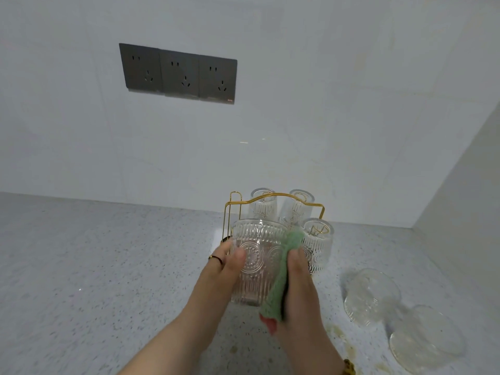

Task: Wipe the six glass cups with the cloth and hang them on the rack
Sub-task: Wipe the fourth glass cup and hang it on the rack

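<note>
My left hand [224, 269] grips a ribbed glass cup [257, 255], held bottom up in front of the gold wire rack [232, 207]. My right hand [297, 277] presses a green cloth [281, 280] against the cup's right side, thumb on the cloth. Three glass cups hang upside down on the rack: one at the back left [263, 204], one at the back right [297, 209], one at the front right [318, 244]. Two more cups, one nearer the rack [370, 296] and one nearer me [424, 339], lie on the counter to the right.
The speckled grey counter [108, 266] runs to a white tiled wall with a dark triple socket panel [178, 73]. A white side wall [460, 185] closes the right corner. Yellowish stains [343, 339] mark the counter near my right wrist.
</note>
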{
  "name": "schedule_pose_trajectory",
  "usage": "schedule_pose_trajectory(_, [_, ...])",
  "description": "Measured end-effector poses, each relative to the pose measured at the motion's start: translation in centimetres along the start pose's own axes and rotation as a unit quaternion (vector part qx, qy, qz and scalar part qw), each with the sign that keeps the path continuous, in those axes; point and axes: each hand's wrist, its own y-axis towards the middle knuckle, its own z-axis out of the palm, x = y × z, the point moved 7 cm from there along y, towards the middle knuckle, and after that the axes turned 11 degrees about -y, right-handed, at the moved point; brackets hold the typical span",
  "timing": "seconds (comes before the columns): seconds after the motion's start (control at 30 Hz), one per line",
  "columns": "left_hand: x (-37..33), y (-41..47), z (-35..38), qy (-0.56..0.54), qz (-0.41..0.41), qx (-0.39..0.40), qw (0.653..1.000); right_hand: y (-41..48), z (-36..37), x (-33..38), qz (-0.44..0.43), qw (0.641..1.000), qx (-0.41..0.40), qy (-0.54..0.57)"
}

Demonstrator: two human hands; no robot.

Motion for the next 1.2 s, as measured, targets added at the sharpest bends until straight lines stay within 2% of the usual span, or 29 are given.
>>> schedule_pose_trajectory(0.1, [-0.3, -0.3, -0.1, 0.011, 0.016, -0.02, 1.0, -0.2, -0.2, 1.5, -0.063, 0.994, -0.037, -0.078])
schedule_pose_trajectory(0.27, [0.3, -0.7, 1.1, -0.012, 0.002, 0.035, 0.999, -1.0, 0.7, 3.1, -0.147, 0.968, -0.048, -0.196])
schedule_pose_trajectory(0.37, [0.2, -1.0, 1.2, -0.025, 0.0, 0.041, 0.999, -0.9, 0.4, 2.8, -0.119, 0.977, -0.025, -0.178])
schedule_pose_trajectory(0.47, [0.4, -1.3, 1.3, -0.027, -0.022, 0.069, 0.997, -1.0, 0.3, 2.5, -0.037, 0.997, 0.055, -0.044])
schedule_pose_trajectory(0.57, [0.5, -1.0, 1.7, 0.005, -0.04, 0.068, 0.997, -0.8, -0.2, 2.0, -0.014, 0.997, 0.061, 0.04])
schedule_pose_trajectory(0.67, [-0.2, 0.4, 0.8, 0.023, 0.02, 0.0, 1.0, -0.3, -0.4, 1.6, -0.028, 0.999, 0.002, -0.036])
schedule_pose_trajectory(0.77, [-0.5, 0.1, 0.4, -0.004, 0.044, 0.007, 0.999, -0.3, -1.0, 2.4, -0.046, 0.995, -0.03, -0.081])
schedule_pose_trajectory(0.9, [0.3, 0.0, 1.1, -0.006, 0.037, 0.073, 0.997, -1.0, -0.1, 3.9, -0.116, 0.979, -0.035, -0.165])
schedule_pose_trajectory(1.03, [-0.1, -0.3, 0.9, 0.02, 0.061, 0.041, 0.997, -1.3, 0.9, 4.1, -0.158, 0.969, -0.031, -0.186])
schedule_pose_trajectory(1.1, [-0.3, -0.2, 0.5, 0.011, 0.062, 0.044, 0.997, -0.8, 0.6, 3.6, -0.133, 0.978, -0.01, -0.162])
schedule_pose_trajectory(1.2, [-0.3, -0.3, 0.7, -0.026, 0.026, 0.077, 0.996, -0.6, -0.5, 1.9, -0.046, 0.994, 0.033, -0.095])
